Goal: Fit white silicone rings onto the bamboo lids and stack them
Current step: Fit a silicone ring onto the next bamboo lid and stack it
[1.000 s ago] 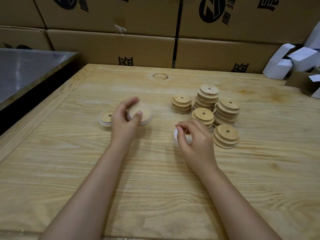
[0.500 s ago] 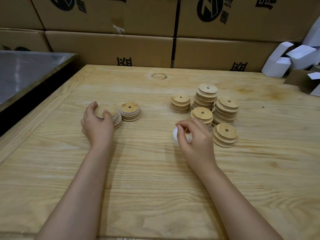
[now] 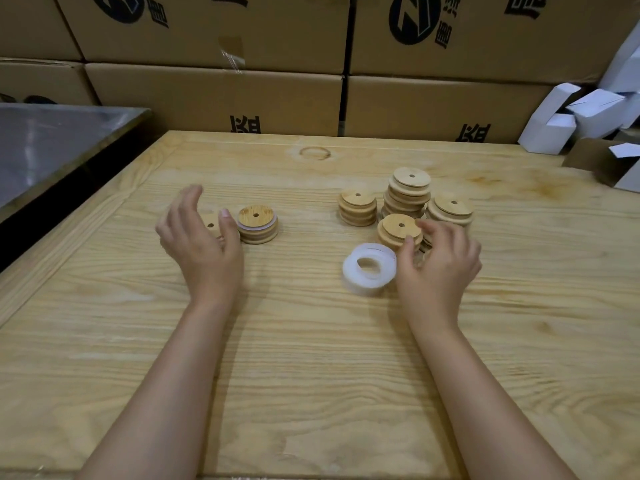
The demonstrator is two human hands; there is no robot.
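White silicone rings (image 3: 369, 268) lie heaped mid-frame on the desk (image 3: 311, 358), just left of the right hand (image 3: 440, 265), whose fingers (image 3: 440, 233) spread loosely over a bamboo lid stack (image 3: 400, 226), gripping nothing. At centre left the left hand (image 3: 201, 244) hovers, fingers (image 3: 188, 202) apart, above the ringed lids (image 3: 258, 225).

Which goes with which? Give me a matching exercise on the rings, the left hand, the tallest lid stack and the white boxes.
1. rings
2. left hand
3. tallest lid stack
4. white boxes

A. far right, beyond the table
B. piled flat beside the right hand
C. open, holding nothing
D. back of the lid cluster

Pairs: 1-B, 2-C, 3-D, 4-A
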